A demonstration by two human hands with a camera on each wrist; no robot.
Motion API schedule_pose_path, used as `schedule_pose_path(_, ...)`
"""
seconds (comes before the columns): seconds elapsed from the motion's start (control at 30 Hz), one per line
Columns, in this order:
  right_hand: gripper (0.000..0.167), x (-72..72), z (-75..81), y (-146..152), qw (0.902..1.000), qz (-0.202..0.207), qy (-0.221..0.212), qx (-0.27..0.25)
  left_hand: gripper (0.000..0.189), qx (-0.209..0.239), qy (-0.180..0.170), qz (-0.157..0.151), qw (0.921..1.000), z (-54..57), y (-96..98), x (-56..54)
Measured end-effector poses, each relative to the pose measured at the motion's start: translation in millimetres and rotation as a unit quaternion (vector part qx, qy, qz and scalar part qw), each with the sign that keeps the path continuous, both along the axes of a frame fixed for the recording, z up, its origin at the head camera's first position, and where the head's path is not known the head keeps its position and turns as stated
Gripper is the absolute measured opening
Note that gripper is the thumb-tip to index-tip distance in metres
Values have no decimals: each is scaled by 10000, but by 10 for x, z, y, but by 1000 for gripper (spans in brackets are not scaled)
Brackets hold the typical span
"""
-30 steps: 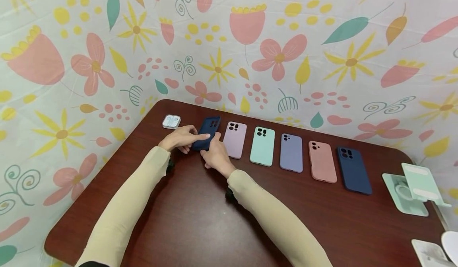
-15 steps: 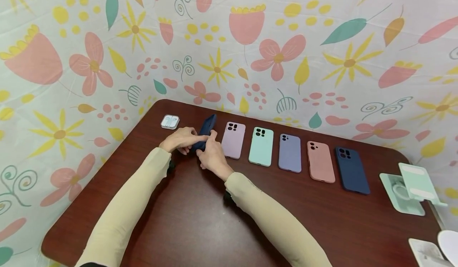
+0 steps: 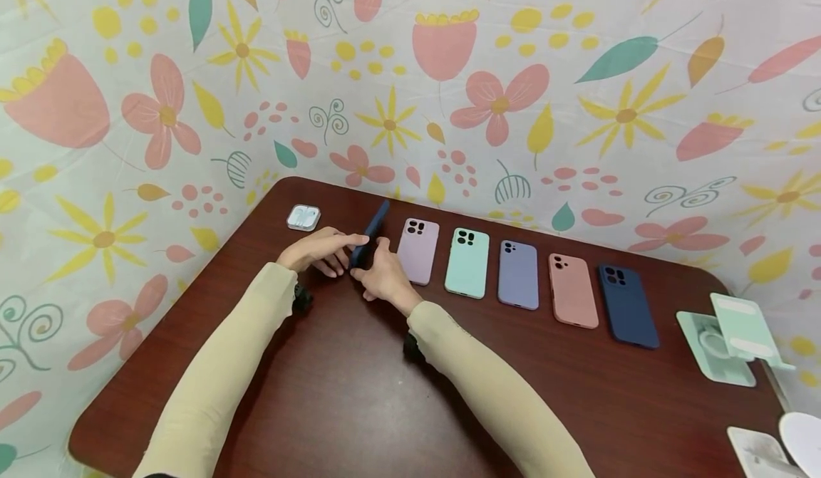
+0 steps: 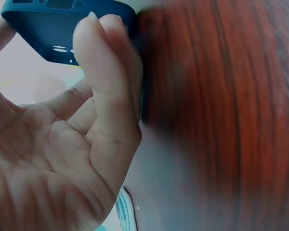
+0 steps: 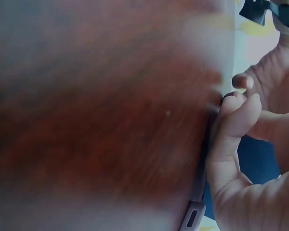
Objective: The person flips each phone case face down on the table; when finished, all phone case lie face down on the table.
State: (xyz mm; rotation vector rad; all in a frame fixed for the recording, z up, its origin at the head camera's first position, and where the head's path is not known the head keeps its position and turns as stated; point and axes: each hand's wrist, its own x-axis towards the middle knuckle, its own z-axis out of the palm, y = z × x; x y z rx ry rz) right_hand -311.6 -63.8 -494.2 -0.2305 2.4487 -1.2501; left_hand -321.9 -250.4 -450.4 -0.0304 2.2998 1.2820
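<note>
A dark blue phone case (image 3: 380,223) is tilted up onto its long side at the left end of a row of cases. My left hand (image 3: 318,248) holds it from the left, thumb reaching across toward its upper face. From the right, my right hand (image 3: 388,276) grips its near end. The left wrist view shows the end of the case (image 4: 43,29) with its cutouts beside the curled fingers. In the right wrist view, the blue surface (image 5: 257,161) shows behind the right-hand fingers, which hide part of it. Just right lies a lilac phone case (image 3: 419,250).
Mint (image 3: 467,263), periwinkle (image 3: 519,275), pink (image 3: 573,291) and another dark blue case (image 3: 628,305) continue the row rightward. Boxed earphones (image 3: 303,217) lie at the back left. A mint folding stand (image 3: 747,325) stands at the right edge, and a patterned curtain (image 3: 398,72) hangs behind the table.
The dark blue case has turned from a slant showing its camera cutouts to nearly edge-on. Both hands have stayed on it, with the left fingers spreading lower beside it.
</note>
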Motion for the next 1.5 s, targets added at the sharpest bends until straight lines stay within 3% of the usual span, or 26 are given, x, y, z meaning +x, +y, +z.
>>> schedule_pose_path(0.17, 99, -47, 11, -48, 9998, 55, -127, 115, 69, 102, 80, 85, 9999, 22, -79, 12)
schedule_pose_path(0.47, 100, -137, -27, -101, 9989, 105, -351, 287, 47, 363, 1081, 440, 9925, 113, -139, 35)
schedule_pose_path(0.73, 94, -152, -11, -90, 9986, 87, -369, 377, 35, 329, 1425, 476, 9881, 160, -164, 64)
schedule_pose_path(1.03, 92, -123, 15, -103, 9989, 9, -369, 304, 38, 126, 1392, 519, 9888, 111, -222, 82)
schedule_pose_path(1.3, 102, -87, 98, -109, 9979, -82, -550, 334, 53, 59, 1234, 172, 9922, 40, -250, 77)
schedule_pose_path(1.5, 98, -6, 185, -100, 9982, -135, -505, 303, 64, 166, 1057, 71, 9942, -7, -278, 56)
